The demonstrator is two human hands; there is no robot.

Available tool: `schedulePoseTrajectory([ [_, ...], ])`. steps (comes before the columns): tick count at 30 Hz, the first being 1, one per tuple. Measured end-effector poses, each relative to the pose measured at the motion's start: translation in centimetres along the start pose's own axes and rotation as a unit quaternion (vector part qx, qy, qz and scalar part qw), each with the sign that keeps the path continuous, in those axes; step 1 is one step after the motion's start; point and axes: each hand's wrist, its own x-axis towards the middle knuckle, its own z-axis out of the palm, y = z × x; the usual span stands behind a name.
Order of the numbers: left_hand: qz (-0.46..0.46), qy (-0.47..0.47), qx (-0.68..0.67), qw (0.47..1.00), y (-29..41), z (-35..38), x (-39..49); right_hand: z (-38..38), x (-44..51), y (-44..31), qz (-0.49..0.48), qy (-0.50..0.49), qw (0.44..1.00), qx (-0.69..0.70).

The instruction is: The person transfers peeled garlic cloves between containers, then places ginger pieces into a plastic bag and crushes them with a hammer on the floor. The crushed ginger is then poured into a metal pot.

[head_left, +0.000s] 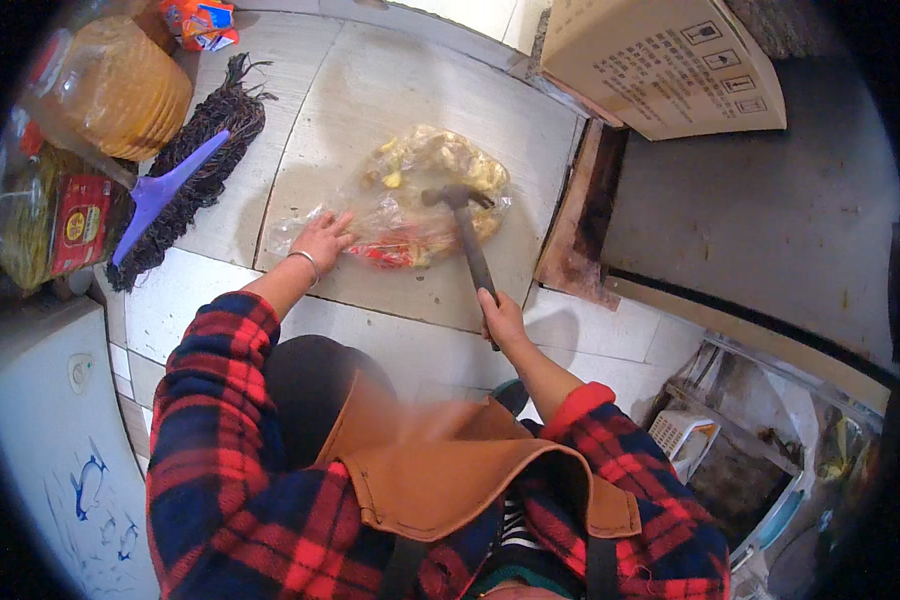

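Note:
On the tiled floor (322,150) lies a clear plastic bag (390,206) with pale yellow pieces (450,150) inside, perhaps ginger. Red print or red contents show at its near side; I cannot tell which. My left hand (322,241), with a bangle at the wrist, rests fingers spread on the bag's gathered left end. In my right hand (501,319) is the lower handle of a claw hammer (471,240). The hammer's head is over the right part of the bag, hiding some of the pieces. Whether it touches the bag is unclear.
To the left lie a dark string mop (210,169) with a purple head (166,191) and a big plastic jug (124,86). A white appliance (52,450) stands at lower left. A cardboard box (660,67) sits on a dark metal surface (750,217) at right. A white basket (679,435) is below.

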Motion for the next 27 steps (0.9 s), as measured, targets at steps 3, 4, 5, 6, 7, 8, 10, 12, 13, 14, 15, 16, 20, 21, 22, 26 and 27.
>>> schedulePoseTrajectory([
  [3, 0.015, 0.008, -0.039, 0.999, 0.0, -0.6, -0.2, -1.4, -0.1, -3.5, -0.038, -0.006, 0.998, 0.056],
  [4, 0.004, 0.003, -0.066, 0.998, 0.2, -0.8, -0.3, -1.8, 0.2, -4.7, -0.06, -0.015, 0.995, 0.079],
  [5, -0.011, -0.006, -0.091, 0.996, 0.4, -1.0, -0.5, -2.0, 0.6, -5.7, -0.094, -0.004, 0.99, 0.101],
  [6, -0.035, -0.02, -0.113, 0.993, 0.7, -1.2, -0.7, -2.0, 1.1, -6.5, -0.129, -0.002, 0.983, 0.13],
  [7, -0.06, 0.008, -0.154, 0.986, 1.0, -1.4, -0.8, -1.8, 1.5, -6.8, -0.202, -0.007, 0.964, 0.172],
  [8, -0.094, 0.03, -0.192, 0.977, 1.4, -1.4, -0.9, -1.5, 2.1, -6.9, -0.22, 0.0, 0.961, 0.166],
  [10, -0.137, 0.062, -0.225, 0.963, 1.6, -1.2, -0.7, -0.3, 2.7, -6.1, -0.21, 0.061, 0.976, 0.027],
  [12, -0.157, 0.082, -0.221, 0.959, 1.4, -0.7, 0.1, 0.2, 3.3, -5.2, -0.139, 0.092, 0.97, -0.175],
  [13, -0.159, 0.055, -0.216, 0.962, 1.0, -0.4, 0.7, 0.2, 3.7, -5.1, -0.114, 0.066, 0.98, -0.147],
  [14, -0.162, 0.027, -0.212, 0.963, 0.6, 0.0, 1.2, 0.0, 3.7, -5.1, -0.064, 0.03, 0.989, -0.127],
  [15, -0.17, -0.011, -0.205, 0.964, 0.1, 0.3, 1.6, -0.3, 3.7, -5.4, 0.006, -0.001, 0.994, -0.108],
  [16, -0.161, -0.013, -0.203, 0.966, -0.3, 0.7, 1.9, -0.7, 3.6, -6.0, 0.001, -0.024, 0.998, -0.056],
  [20, -0.137, -0.022, -0.2, 0.97, -1.1, 2.1, 2.0, -2.1, 1.9, -9.2, -0.049, -0.063, 0.993, 0.081],
  [21, -0.131, -0.018, -0.197, 0.971, -1.2, 2.2, 1.9, -2.2, 1.7, -9.9, -0.103, -0.057, 0.988, 0.104],
  [22, -0.127, -0.015, -0.197, 0.972, -1.3, 2.4, 1.9, -2.3, 1.8, -10.4, -0.138, -0.061, 0.981, 0.125],
  [26, -0.118, -0.02, -0.187, 0.975, -1.6, 2.7, 2.1, 0.2, 3.1, -10.1, -0.194, 0.01, 0.981, 0.025],
  [27, -0.12, -0.036, -0.178, 0.976, -1.7, 2.8, 2.2, 1.0, 3.7, -9.7, -0.173, 0.048, 0.982, -0.053],
])
